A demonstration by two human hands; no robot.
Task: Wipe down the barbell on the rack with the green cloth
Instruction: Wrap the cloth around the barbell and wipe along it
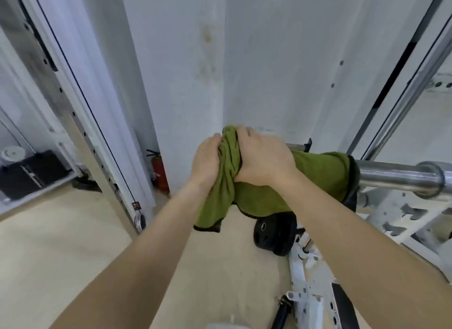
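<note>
Left hand (206,161) and right hand (263,157) clenched around green cloth (320,169) on barbell (396,173). Risk: hanging cloth slack snagging on rack (403,213).

- A red fire extinguisher (160,173) stands in the corner ahead of me.
- Black weight plates (274,235) sit low on the floor.
- A black weight stack (29,174) is far left.

One wide-angle camera sits on the person's head, facing forward and steeply down along both forearms. It is close to the hands at frame centre, with the pale wall (186,59) ahead and the beige floor (61,243) below; straight edges bow near the borders.
</note>
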